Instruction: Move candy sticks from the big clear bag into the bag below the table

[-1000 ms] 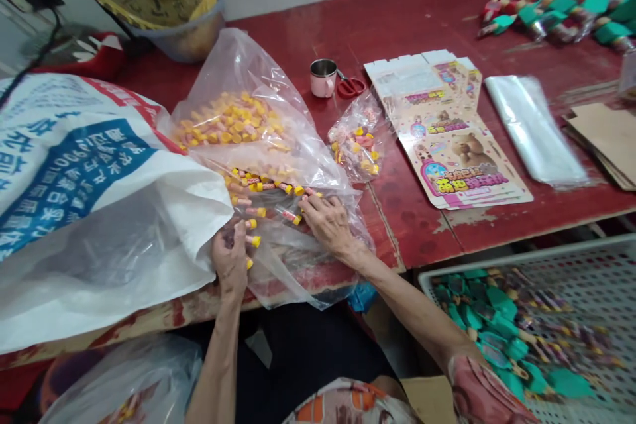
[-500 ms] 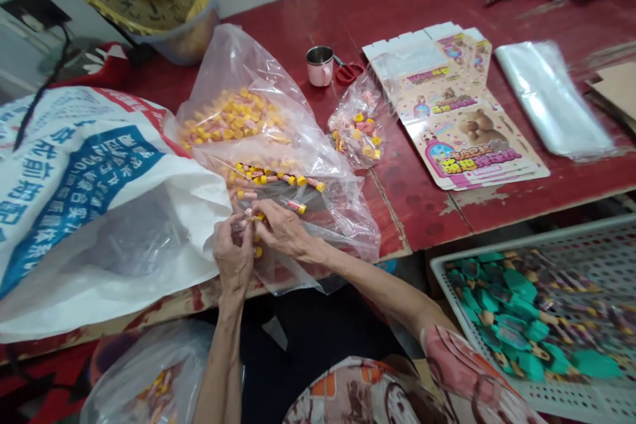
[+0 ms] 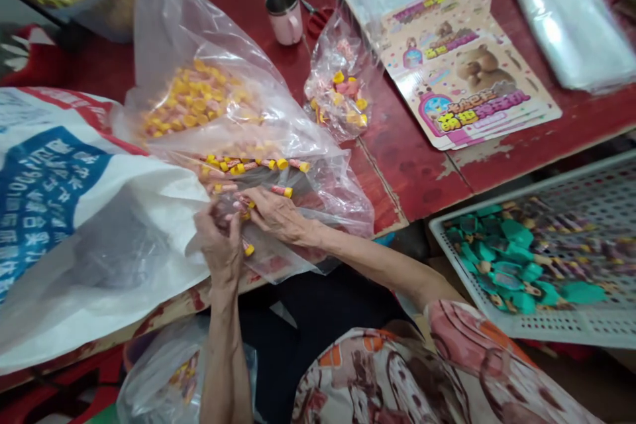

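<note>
My left hand (image 3: 220,245) is curled around small pink candy tubes with yellow caps, mostly hidden by my fingers. My right hand (image 3: 275,215) lies beside it, fingertips among the tubes at the mouth of a large clear plastic bag (image 3: 209,20). A heap of the same candies (image 3: 196,103) fills the bag's far end, and a row of them (image 3: 253,164) lies inside its near part. One yellow cap (image 3: 248,249) shows below my left hand. A smaller clear bag of candies (image 3: 338,96) sits beyond my right hand.
A woven white-and-blue sack (image 3: 54,212) lies left of my hands on the red table (image 3: 412,172). Printed box blanks (image 3: 457,59), a pink mug (image 3: 285,15), red scissors (image 3: 315,21) and clear bags (image 3: 566,20) lie there. A white perforated crate (image 3: 517,258) holds teal-topped items.
My hands have come together and sit closer to the sack than a second ago. The view has swung, so the table items sit higher and further left.
</note>
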`<state>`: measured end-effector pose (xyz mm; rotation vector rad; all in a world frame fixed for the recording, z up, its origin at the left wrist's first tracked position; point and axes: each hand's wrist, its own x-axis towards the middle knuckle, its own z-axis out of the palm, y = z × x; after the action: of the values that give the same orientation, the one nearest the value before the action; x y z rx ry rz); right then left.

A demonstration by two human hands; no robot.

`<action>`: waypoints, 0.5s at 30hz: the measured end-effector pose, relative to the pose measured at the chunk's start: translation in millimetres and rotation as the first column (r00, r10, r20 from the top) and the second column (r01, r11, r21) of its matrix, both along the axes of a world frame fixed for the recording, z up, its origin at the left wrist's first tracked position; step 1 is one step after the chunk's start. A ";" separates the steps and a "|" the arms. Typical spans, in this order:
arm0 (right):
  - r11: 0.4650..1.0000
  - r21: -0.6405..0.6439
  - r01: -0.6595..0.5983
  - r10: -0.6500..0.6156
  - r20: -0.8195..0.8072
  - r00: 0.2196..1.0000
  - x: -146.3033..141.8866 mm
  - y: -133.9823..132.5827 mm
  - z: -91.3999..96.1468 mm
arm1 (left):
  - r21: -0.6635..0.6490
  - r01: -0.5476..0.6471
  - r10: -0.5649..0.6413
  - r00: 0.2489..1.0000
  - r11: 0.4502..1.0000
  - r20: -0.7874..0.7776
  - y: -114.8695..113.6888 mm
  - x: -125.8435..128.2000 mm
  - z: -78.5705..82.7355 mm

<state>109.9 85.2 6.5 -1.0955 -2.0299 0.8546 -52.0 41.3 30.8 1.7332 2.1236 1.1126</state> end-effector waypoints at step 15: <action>0.999 0.020 -0.036 0.037 -0.019 0.999 1.3 0.9 -2.1 | -0.188 0.012 0.005 0.996 0.982 0.092 -6.0 -3.3 6.0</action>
<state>111.3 86.1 4.4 -1.0385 -2.0438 0.8586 -55.3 35.3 36.8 1.5697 2.0941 0.9372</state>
